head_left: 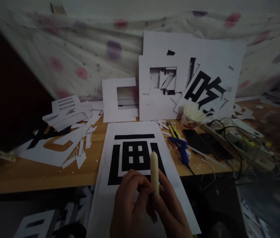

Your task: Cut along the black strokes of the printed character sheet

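My right hand [171, 208] is closed around a cream-coloured, round-ended stick [154, 168] with a tiny pointed tip. It stands nearly upright, its lower end hidden by my fingers. My left hand [131, 201] is closed too, thumb and fingers pinched together against the stick's lower left side. What the left fingertips pinch is too dark to make out. Beneath both hands lies a white sheet [140, 129] printed with a bold black character [127, 158]. The sheet extends past the table's front edge towards me, and my hands cover its lower part.
Cut-out white sheets [125, 115] lean at the back. Paper scraps [80, 158] lie left. To the right are a blue glue gun [183, 150], yellow cutter [173, 130], paper cup [191, 117], phones [216, 145] and tangled cables [239, 145]. A co-worker's blurred hand [276, 125] shows far right.
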Demonstrator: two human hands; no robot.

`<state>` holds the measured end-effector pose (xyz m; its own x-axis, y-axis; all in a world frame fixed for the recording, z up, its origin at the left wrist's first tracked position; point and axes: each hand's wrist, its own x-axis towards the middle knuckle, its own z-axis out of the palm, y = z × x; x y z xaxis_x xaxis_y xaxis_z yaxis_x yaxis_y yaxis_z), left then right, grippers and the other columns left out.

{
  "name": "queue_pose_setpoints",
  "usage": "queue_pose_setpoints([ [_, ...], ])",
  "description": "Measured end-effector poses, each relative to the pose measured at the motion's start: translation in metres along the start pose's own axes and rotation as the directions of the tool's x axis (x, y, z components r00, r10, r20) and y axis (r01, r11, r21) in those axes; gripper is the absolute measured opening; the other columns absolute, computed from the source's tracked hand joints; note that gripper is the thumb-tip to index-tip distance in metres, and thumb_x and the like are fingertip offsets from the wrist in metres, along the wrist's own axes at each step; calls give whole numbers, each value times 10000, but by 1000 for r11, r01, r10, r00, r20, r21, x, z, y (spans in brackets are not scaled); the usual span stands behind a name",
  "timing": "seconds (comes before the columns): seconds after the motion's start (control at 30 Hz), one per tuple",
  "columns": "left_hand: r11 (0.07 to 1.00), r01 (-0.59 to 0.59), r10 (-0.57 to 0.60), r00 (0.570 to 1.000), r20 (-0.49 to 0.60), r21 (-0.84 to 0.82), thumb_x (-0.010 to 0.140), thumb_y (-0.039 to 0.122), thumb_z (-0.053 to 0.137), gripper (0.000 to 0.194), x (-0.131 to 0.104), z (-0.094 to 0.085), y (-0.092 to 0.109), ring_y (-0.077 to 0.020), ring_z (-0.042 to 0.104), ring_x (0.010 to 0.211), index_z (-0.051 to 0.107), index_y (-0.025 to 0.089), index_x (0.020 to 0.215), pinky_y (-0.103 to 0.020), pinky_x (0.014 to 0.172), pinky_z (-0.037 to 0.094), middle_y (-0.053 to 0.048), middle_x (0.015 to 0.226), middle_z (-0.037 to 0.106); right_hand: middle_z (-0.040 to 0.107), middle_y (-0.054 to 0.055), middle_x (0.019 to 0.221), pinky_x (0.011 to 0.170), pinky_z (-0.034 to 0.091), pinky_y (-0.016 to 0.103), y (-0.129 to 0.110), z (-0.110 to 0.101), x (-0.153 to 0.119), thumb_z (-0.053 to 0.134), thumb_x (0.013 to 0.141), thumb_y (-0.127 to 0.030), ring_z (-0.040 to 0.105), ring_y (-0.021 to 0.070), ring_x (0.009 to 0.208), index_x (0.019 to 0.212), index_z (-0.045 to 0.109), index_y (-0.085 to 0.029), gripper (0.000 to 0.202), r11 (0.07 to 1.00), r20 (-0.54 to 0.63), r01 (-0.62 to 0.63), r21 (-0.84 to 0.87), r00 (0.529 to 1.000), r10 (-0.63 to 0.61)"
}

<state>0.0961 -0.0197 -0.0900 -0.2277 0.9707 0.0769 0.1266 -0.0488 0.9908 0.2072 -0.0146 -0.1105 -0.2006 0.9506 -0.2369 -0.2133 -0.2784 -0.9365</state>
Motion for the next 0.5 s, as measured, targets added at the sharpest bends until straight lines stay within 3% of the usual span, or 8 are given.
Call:
queue_pose_setpoints([
  [0.17, 989, -39, 42, 999, -17, 146, 877, 226, 487, 147, -4, 1, -8, -159, 592, 755, 534, 223, 737, -261, 650, 524, -23, 805, 564, 613, 26, 845, 556, 421, 264, 12, -2, 1, 566, 829, -550, 498, 128, 610, 1306, 482, -316, 538, 995, 41, -46, 94, 998, 42],
  [0.33, 966, -184, 170, 981, 87, 184, 895, 242, 494, 153, -10, 6, -15, -156, 581, 798, 552, 215, 757, -267, 708, 502, -25, 821, 579, 571, 8, 822, 584, 431, 250, 8, -6, 10, 617, 806, -521, 515, 134, 679, 1300, 463, -308, 559, 970, -82, -41, 239, 995, 63],
  [0.5, 972, -228, 233, 967, -100, 58, 890, 203, 508, 90, -13, 5, -21, -183, 633, 976, 566, 214, 823, -344, 854, 517, -46, 1006, 677, 416, -65, 612, 447, 277, 200, -9, -11, 22, 563, 867, -449, 285, 56, 448, 1299, 449, -283, 477, 915, 26, 33, 402, 999, -47],
])
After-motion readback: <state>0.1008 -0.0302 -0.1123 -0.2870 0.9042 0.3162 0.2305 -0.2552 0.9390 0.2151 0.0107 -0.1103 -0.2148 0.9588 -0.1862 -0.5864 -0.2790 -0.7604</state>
